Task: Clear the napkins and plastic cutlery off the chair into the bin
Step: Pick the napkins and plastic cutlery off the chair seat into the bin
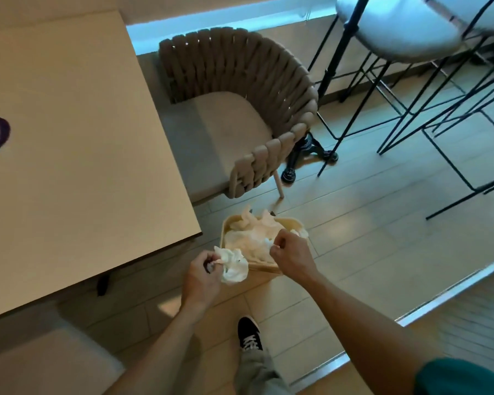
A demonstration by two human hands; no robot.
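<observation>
Both hands hover over the bin (293, 222) to drop waste — left fingers (208, 262) clench a napkin (233, 266), right fingers (280, 242) pinch another (267, 243).

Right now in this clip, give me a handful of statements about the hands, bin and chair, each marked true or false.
1. The left hand holds a crumpled napkin. True.
2. The bin stands on the table. False: it is on the floor, in front of the chair.
3. Napkins lie on the chair seat. False: the seat shows nothing on it.
4. The right hand is closed over the bin. True.
5. The bin already holds white paper. True.
</observation>
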